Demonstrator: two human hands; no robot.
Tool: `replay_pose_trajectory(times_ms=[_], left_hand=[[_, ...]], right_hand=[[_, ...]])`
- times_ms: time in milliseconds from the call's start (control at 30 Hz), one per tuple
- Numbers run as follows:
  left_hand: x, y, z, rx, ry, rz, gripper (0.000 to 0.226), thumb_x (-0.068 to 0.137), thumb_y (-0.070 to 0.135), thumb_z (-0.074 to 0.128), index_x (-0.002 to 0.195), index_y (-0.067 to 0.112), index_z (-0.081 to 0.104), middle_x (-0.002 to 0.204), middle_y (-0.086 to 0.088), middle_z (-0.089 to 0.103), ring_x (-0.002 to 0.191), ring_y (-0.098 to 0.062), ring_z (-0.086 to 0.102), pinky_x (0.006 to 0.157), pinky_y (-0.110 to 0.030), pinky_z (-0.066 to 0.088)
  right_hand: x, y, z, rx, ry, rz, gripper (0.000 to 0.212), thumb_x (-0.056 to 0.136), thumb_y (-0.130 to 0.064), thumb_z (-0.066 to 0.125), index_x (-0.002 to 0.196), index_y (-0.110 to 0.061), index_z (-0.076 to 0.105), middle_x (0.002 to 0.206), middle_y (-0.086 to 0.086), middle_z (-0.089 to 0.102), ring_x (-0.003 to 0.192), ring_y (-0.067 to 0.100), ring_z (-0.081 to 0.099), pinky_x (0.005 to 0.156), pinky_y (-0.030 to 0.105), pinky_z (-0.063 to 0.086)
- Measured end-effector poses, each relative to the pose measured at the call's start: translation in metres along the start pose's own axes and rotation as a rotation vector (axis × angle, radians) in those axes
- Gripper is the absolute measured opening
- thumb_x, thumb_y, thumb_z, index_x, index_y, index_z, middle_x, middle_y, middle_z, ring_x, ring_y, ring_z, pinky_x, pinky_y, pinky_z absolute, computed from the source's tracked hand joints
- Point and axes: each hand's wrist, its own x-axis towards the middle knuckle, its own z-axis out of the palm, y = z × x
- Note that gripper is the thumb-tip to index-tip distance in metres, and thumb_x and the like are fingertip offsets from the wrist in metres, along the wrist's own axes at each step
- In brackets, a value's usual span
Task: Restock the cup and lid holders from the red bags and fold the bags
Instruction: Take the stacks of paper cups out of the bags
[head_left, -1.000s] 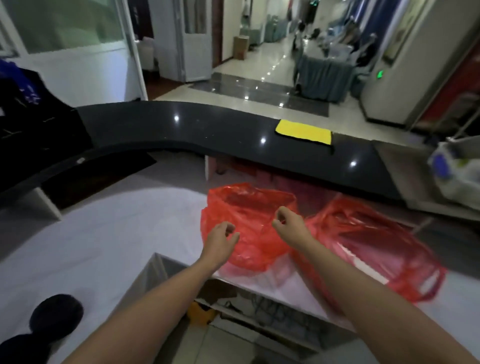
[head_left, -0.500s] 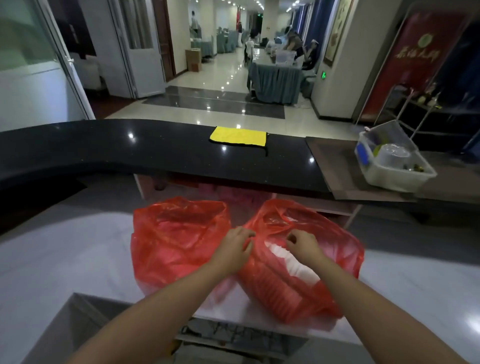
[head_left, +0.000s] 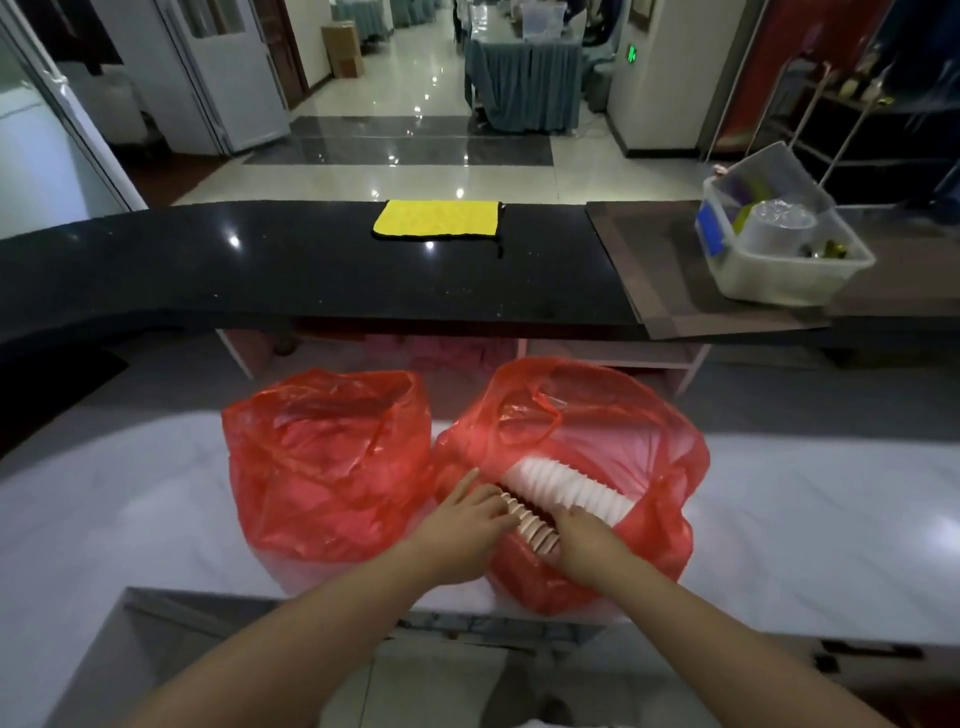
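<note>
Two red plastic bags stand side by side on the white counter (head_left: 104, 499). The left bag (head_left: 327, 457) is closed over its hidden contents. The right bag (head_left: 623, 415) gapes open and shows a long lying stack of white paper cups (head_left: 566, 491). My left hand (head_left: 465, 525) reaches into the right bag's mouth with fingers stretched onto the near end of the cup stack. My right hand (head_left: 584, 545) curls round the same stack from the right side.
A black raised bar top (head_left: 260, 265) runs across behind the bags, with a yellow cloth (head_left: 436, 219) on it. A clear plastic bin (head_left: 779, 244) with cups and lids sits at the right on a brown mat. An open recess lies below the counter's near edge.
The view swung right and centred on the bags. Both hands moved from the left bag's top to the right bag, spread its mouth, and now lie on the exposed cup stack.
</note>
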Motion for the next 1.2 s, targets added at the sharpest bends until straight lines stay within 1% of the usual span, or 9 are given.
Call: replay_pose_trajectory(times_ms=[167,300,433,500,733,867,933,1033,1200], left_hand=[[-0.013,-0.004,-0.002,0.011,-0.025,0.046,0.053,0.090,0.019,0.055,0.143,0.021,0.049,0.145,-0.005,0.046,0.148,-0.027,0.025,0.121,-0.049,-0.017],[-0.018,-0.010,-0.004,0.005,-0.059,0.051,0.053,0.093,0.023,0.051,0.145,0.022,0.046,0.150,-0.006,0.043,0.149,-0.028,0.022,0.124,-0.055,-0.008],[-0.019,-0.015,-0.003,0.014,-0.039,0.078,0.051,0.091,0.025,0.054,0.142,0.023,0.048,0.148,-0.006,0.044,0.149,-0.029,0.022,0.122,-0.053,-0.015],[-0.018,-0.017,-0.004,0.009,-0.021,0.081,0.051,0.091,0.026,0.054,0.142,0.025,0.049,0.147,-0.005,0.044,0.150,-0.029,0.022,0.122,-0.053,-0.014],[-0.001,-0.028,-0.021,-0.026,0.094,0.048,0.058,0.091,0.024,0.054,0.148,0.025,0.042,0.154,-0.006,0.040,0.149,-0.030,0.024,0.125,-0.054,-0.005],[0.006,-0.032,-0.034,-0.052,0.128,0.040,0.061,0.089,0.024,0.052,0.149,0.025,0.042,0.153,-0.004,0.041,0.148,-0.029,0.027,0.124,-0.051,-0.004],[0.006,-0.032,-0.039,-0.085,0.144,0.016,0.064,0.088,0.024,0.051,0.151,0.025,0.040,0.151,-0.004,0.042,0.147,-0.028,0.028,0.124,-0.051,-0.001],[0.004,-0.027,-0.046,-0.138,0.159,-0.009,0.063,0.089,0.025,0.050,0.151,0.026,0.040,0.153,-0.001,0.041,0.146,-0.024,0.028,0.125,-0.049,0.001],[-0.011,-0.008,-0.053,-0.277,0.181,-0.005,0.061,0.091,0.022,0.051,0.151,0.027,0.042,0.154,0.002,0.043,0.145,-0.022,0.029,0.125,-0.049,0.009]], right_hand=[[-0.004,-0.012,0.019,-0.019,-0.112,0.090,0.092,0.087,-0.051,0.066,0.158,-0.023,0.013,0.144,0.017,0.049,0.126,0.035,0.056,0.103,0.041,0.048],[-0.005,-0.023,0.029,-0.013,-0.189,0.133,0.097,0.084,-0.051,0.062,0.159,-0.027,0.006,0.145,0.016,0.049,0.127,0.035,0.056,0.104,0.042,0.047],[-0.004,-0.024,0.018,0.041,-0.139,0.117,0.106,0.078,-0.059,0.068,0.160,-0.028,0.009,0.150,0.020,0.039,0.129,0.036,0.053,0.106,0.039,0.046],[-0.004,-0.023,0.003,0.055,-0.104,0.105,0.106,0.073,-0.062,0.069,0.159,-0.031,0.015,0.147,0.016,0.043,0.127,0.033,0.054,0.102,0.036,0.046],[-0.013,-0.023,-0.070,-0.096,-0.037,0.110,0.098,0.073,-0.063,0.069,0.155,-0.024,0.033,0.145,0.012,0.051,0.126,0.031,0.054,0.096,0.036,0.049],[-0.037,-0.018,-0.098,-0.164,0.030,0.133,0.083,0.073,-0.062,0.070,0.144,-0.023,0.048,0.133,0.008,0.061,0.115,0.027,0.059,0.081,0.031,0.046],[-0.052,-0.017,-0.106,-0.154,0.065,0.166,0.080,0.073,-0.061,0.071,0.141,-0.024,0.052,0.131,0.005,0.063,0.113,0.026,0.061,0.084,0.032,0.050],[-0.076,-0.019,-0.109,-0.113,0.125,0.229,0.080,0.074,-0.061,0.071,0.142,-0.024,0.051,0.132,0.004,0.062,0.115,0.024,0.060,0.089,0.034,0.053],[-0.129,-0.032,-0.105,0.034,0.292,0.398,0.086,0.072,-0.066,0.070,0.144,-0.026,0.045,0.127,0.006,0.061,0.106,0.024,0.060,0.082,0.034,0.052]])
